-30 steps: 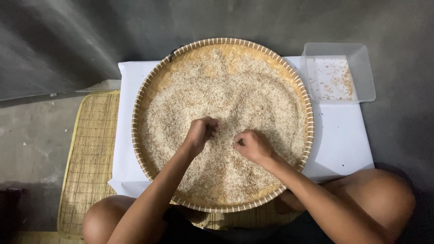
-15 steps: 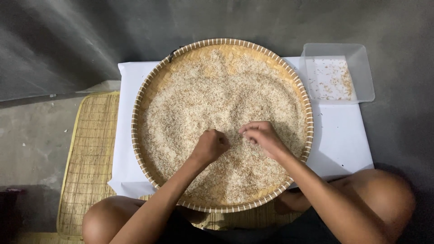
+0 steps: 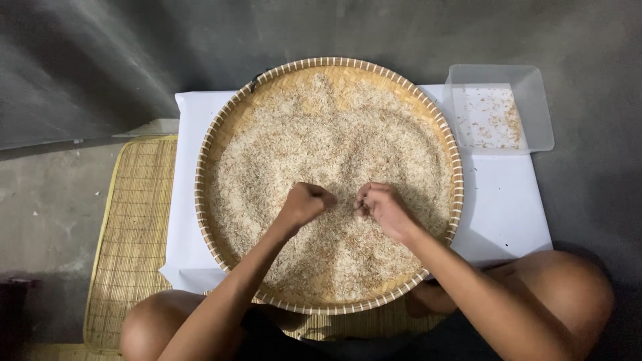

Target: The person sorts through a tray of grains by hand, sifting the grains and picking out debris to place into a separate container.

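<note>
Both hands low of frame centre, over the grain (image 3: 334, 154) spread in the round woven tray (image 3: 212, 137). Left hand (image 3: 306, 202) curled into a loose fist, knuckles up, fingertips tucked under; whether any grain is pinched inside cannot be told. Right hand (image 3: 382, 207) also curled, fingertips bunched and pointed toward the left hand, seemingly pinching something small, too fine to make out. Only a narrow gap between the two, both resting on or just above the grain. Grain all around the hands, thinner toward the upper rim where bare weave shows. Clear tub (image 3: 535, 107) at upper right of frame, just outside the rim, holding a scatter of brownish bits; far nearer the right hand, up and to the right of it. White cloth (image 3: 508, 200) under tray and tub; woven mat (image 3: 134, 227) at left.
</note>
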